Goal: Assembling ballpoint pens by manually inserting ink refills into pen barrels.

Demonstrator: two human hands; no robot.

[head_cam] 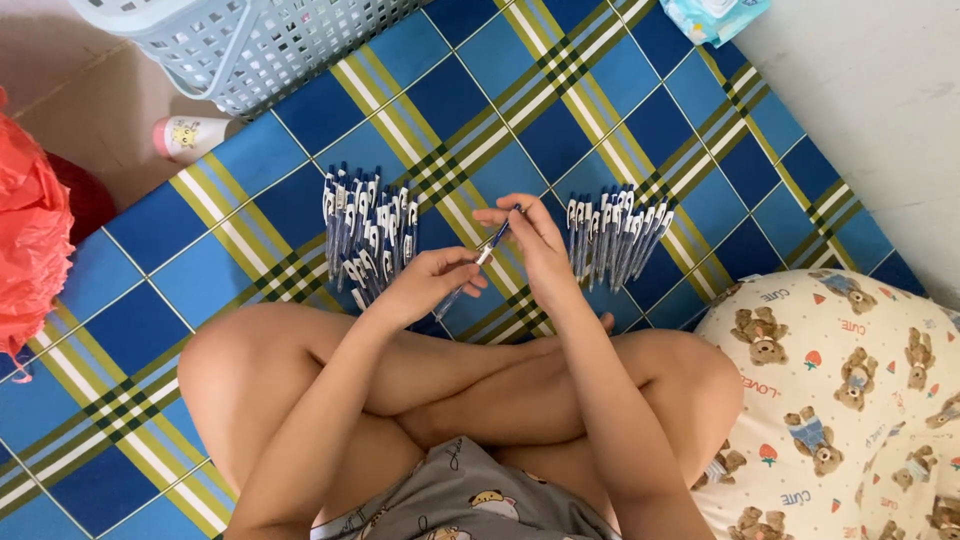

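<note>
I sit cross-legged on a blue and green checked mat point(640, 110). My left hand point(432, 282) and my right hand point(532, 238) together hold one blue and white pen point(487, 252) slanted between them, the right fingers at its upper end, the left fingers at its lower part. A pile of the same pens point(366, 230) lies on the mat just left of my left hand. A second row of pens point(614, 235) lies just right of my right hand.
A pale blue plastic basket point(240, 45) stands at the top left, with a small pink-capped bottle point(188, 137) below it. Red-orange fabric point(30, 230) is at the left edge. A bear-print pillow point(850, 400) lies at the lower right, a tissue pack point(712, 15) at the top.
</note>
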